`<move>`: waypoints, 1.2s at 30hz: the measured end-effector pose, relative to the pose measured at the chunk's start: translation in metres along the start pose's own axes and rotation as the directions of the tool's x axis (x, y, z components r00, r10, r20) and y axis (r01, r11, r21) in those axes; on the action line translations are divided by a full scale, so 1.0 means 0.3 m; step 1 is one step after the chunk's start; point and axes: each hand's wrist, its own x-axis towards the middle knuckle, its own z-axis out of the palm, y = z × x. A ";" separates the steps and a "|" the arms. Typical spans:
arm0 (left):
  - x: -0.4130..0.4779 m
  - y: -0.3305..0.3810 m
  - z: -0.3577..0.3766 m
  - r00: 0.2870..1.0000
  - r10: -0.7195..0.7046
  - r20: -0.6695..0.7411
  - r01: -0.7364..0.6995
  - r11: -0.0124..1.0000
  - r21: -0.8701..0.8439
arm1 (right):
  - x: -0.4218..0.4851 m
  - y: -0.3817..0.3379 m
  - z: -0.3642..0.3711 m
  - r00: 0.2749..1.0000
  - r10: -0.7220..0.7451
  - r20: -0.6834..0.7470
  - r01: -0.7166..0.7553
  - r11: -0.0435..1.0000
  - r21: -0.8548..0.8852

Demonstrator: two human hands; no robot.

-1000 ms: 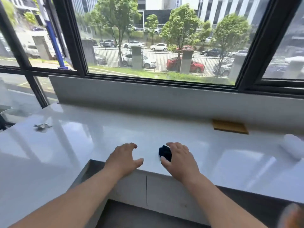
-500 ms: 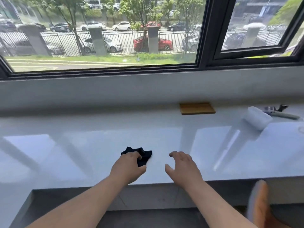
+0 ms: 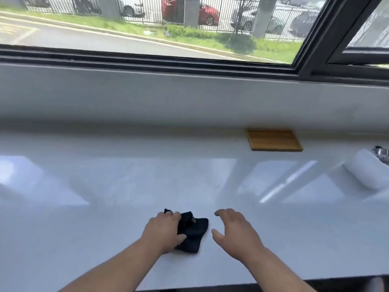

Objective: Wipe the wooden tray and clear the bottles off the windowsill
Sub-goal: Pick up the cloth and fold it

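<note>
Your wooden tray (image 3: 274,140): flat, rectangular, light brown w/ low rim, empty, lying far right on the white windowsill (image 3: 105,186) against the back wall. Dark cloth (image 3: 193,232) sits crumpled near centre, at the front edge.

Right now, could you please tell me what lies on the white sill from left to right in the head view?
left hand → dark cloth → right hand → wooden tray → white roll → metal object at the right edge.
</note>
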 end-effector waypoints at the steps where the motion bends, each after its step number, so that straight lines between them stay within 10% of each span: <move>1: 0.033 -0.016 -0.003 1.000 0.010 0.027 -0.009 0.999 -0.032 | 0.032 -0.008 0.000 1.000 0.006 0.003 -0.006 1.000 0.008; 9: 0.176 -0.025 -0.092 0.962 0.146 0.230 -0.129 0.988 -0.088 | 0.208 -0.042 -0.049 0.998 -0.014 0.069 0.011 0.999 0.039; 16: 0.173 0.023 -0.507 0.987 0.002 -0.162 -0.054 0.946 -0.320 | 0.364 -0.095 -0.272 0.986 -0.164 -0.019 0.165 0.972 0.165; 23: 0.131 0.080 -0.958 0.846 -0.245 -0.474 -0.111 0.788 -0.605 | 0.521 -0.204 -0.475 0.964 -0.195 -0.180 0.256 0.866 0.430; 30: 0.084 0.098 -1.161 0.886 -0.300 -0.353 -0.256 0.317 -0.913 | 0.532 -0.248 -0.522 0.994 -0.105 -0.024 0.090 0.695 0.713; 36: 0.044 0.084 -1.246 0.979 -0.071 -0.192 -0.201 -0.172 -0.964 | 0.476 -0.319 -0.564 0.953 -0.150 0.265 -0.221 0.258 0.941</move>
